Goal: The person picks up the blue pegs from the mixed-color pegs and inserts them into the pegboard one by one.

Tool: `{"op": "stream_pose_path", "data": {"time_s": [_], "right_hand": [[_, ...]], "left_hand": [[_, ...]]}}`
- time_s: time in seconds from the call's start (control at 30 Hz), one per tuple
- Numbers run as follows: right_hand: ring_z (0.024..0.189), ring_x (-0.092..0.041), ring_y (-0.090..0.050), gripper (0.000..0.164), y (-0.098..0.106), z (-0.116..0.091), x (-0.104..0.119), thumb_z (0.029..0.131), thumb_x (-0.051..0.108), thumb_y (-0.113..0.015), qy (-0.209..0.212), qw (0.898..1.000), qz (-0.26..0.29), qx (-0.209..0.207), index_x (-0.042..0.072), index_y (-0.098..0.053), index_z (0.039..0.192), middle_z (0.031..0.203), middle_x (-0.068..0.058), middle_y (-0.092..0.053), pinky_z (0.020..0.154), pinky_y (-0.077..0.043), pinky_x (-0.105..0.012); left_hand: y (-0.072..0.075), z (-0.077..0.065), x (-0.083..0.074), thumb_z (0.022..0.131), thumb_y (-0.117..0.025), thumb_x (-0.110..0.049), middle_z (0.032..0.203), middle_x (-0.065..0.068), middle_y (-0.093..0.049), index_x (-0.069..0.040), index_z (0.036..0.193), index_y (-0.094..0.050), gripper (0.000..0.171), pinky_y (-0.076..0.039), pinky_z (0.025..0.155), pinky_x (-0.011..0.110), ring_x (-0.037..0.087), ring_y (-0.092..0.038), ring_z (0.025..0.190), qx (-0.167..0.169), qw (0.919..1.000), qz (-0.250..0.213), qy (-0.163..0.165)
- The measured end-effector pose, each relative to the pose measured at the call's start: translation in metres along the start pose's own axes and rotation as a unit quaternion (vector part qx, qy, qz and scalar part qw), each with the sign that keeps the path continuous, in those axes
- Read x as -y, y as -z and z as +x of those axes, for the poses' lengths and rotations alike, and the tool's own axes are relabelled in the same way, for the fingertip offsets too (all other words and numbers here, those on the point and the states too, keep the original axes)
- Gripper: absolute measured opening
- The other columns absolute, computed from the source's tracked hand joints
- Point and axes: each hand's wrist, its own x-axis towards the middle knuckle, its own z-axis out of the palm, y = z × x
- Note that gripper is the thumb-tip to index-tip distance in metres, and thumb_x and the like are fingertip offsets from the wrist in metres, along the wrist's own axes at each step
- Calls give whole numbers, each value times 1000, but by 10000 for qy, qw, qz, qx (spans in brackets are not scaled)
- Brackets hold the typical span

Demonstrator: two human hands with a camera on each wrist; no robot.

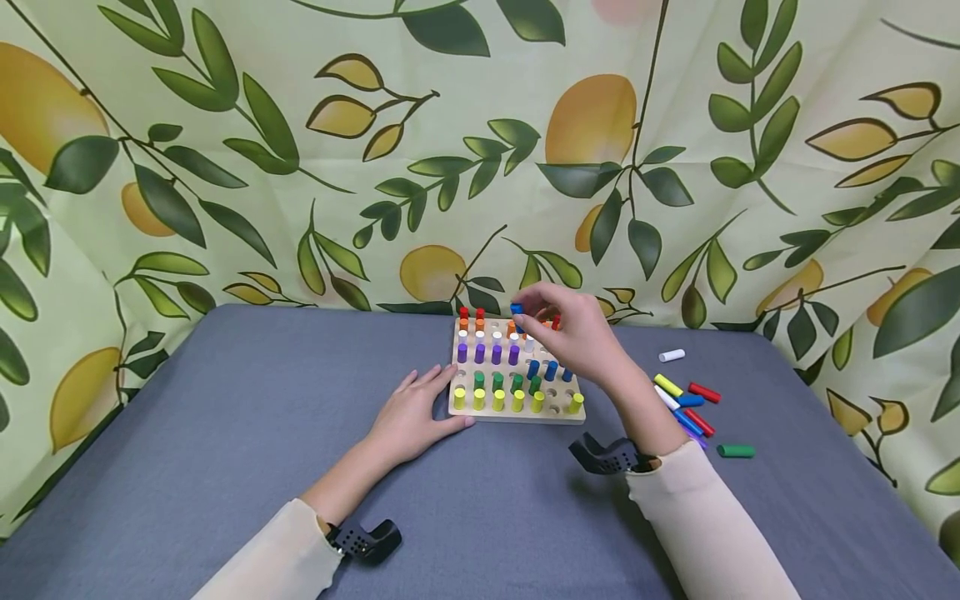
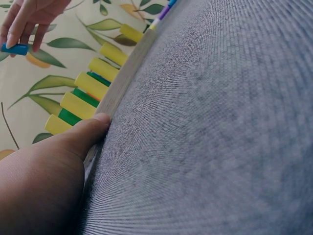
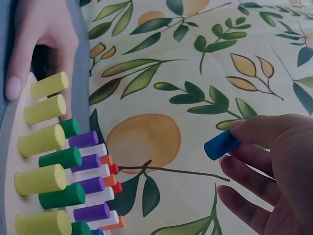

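My right hand [image 1: 566, 329] pinches a blue peg [image 3: 221, 144] between thumb and fingers, held up over the back of a wooden pegboard [image 1: 517, 418]. My left hand [image 1: 411, 417] rests at the board's left side, its thumb [image 2: 101, 117] against the front edge and the other fingers along the left edge. Rows of coloured pegs stand upright in the board: yellow pegs [image 1: 498, 401] in front, then green pegs [image 1: 498, 382], blue pegs [image 1: 551, 371], purple pegs [image 1: 479, 354], white, orange and red ones. The right hand hides part of the back right rows.
Loose pegs lie on the grey cloth right of the board: a white peg [image 1: 672, 355], a green peg [image 1: 736, 451], a red peg [image 1: 705, 392] and several others in a cluster. Behind the table hangs a leaf-patterned curtain [image 1: 480, 167].
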Motion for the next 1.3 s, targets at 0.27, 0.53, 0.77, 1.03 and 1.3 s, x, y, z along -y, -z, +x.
{"op": "stream_pose_path", "data": {"time_s": [0.27, 0.53, 0.77, 1.03, 1.3], "right_hand": [[91, -18, -70, 19, 0, 0, 1, 93, 13, -73, -189, 9997, 148, -23, 9, -70, 111, 99, -5, -75, 84, -60, -41], [93, -20, -70, 20, -1, -5, -3, 91, 10, -73, -408, 9991, 60, 43, 9, -69, 110, 100, -6, -75, 87, -61, -43], [91, -20, -70, 17, -2, -7, -9, 91, 9, -73, -460, 9988, 129, 93, 10, -67, 107, 96, -5, -75, 85, -60, -43], [93, -21, -70, 17, -6, -9, -17, 91, 8, -72, -527, 9981, 129, 308, 8, -68, 107, 98, -6, -74, 89, -60, -46], [92, -19, -70, 14, -11, -8, -22, 92, 15, -72, -754, 9945, -55, 719, 11, -68, 105, 97, -3, -75, 85, -58, -44]], "left_hand": [[1, -1, -1, 86, -73, -57, 157, 17, -46, -16, 154, -45, 85, -25, 126, 56, 35, -40, 149, 10, 10000, -5, 18], [0, 0, -1, 86, -73, -57, 156, 17, -47, -15, 154, -44, 85, -25, 126, 56, 34, -40, 149, 4, 10000, -37, 6], [0, 1, 0, 86, -73, -58, 157, 16, -46, -16, 155, -43, 86, -24, 127, 55, 32, -40, 150, 48, 10000, 14, 8], [0, 2, 0, 86, -72, -59, 157, 17, -46, -15, 155, -44, 86, -25, 126, 56, 34, -40, 149, 73, 10000, 54, 8], [0, 1, 0, 86, -72, -60, 158, 18, -44, -15, 155, -44, 87, -26, 125, 58, 40, -38, 150, 90, 9999, 42, 86]]}}
